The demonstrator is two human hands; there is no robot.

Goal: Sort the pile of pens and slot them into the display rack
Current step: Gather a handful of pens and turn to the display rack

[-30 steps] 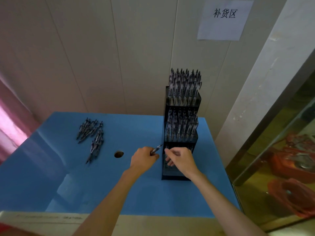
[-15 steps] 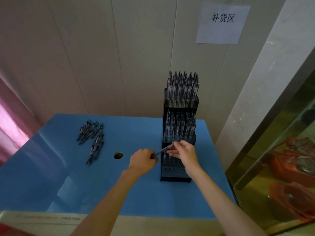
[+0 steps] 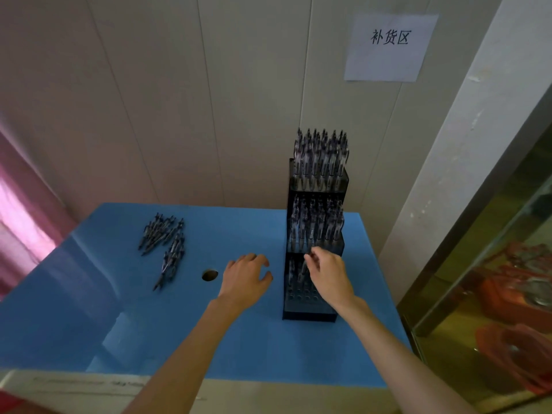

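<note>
Right hand pinches pen over rack; left hand loose, empty. I judge pens light, stiff, slick: grip mid-barrel.

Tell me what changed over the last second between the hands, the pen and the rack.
The left hand passed its pen to the right hand and now hovers empty, fingers spread, over the blue table. The right hand rose from the rack's bottom tier, took the pen, and now pinches it upright over that tier. The loose pile and two full upper tiers stayed put.
</note>
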